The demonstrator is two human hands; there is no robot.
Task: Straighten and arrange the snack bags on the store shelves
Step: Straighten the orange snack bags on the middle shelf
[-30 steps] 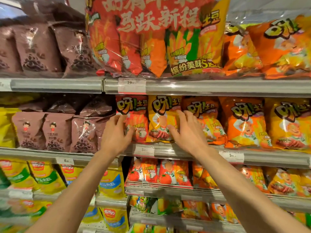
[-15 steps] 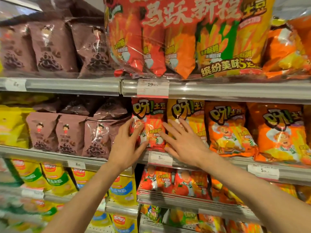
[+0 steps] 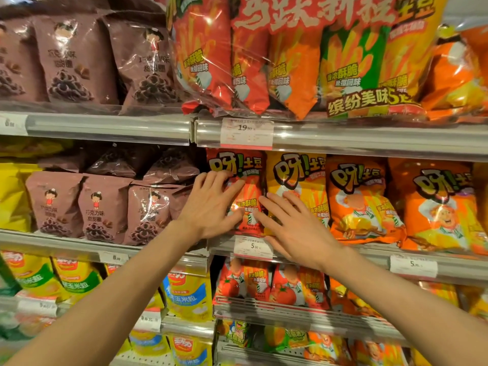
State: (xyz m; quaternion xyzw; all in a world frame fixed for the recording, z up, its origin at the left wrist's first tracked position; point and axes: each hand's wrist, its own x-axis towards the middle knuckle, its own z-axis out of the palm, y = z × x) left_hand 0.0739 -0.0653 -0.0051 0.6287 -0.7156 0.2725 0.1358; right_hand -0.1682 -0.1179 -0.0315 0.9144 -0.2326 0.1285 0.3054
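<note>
Your left hand (image 3: 211, 204) and right hand (image 3: 293, 228) lie flat, fingers spread, on the red "呀!土豆" bag (image 3: 245, 191), above the 5.90 tag (image 3: 253, 247).

Just looking at metal shelf rails (image 3: 105, 126) running across in tiers, price tags (image 3: 247, 133) clipped on, store light glaring off everything.

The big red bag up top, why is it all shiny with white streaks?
In the head view, light glares off the clear wrap of the big red multipack; the brown bags glint too. The shelf rail bends from the wide lens, and the bottom-left corner is blurred.
</note>
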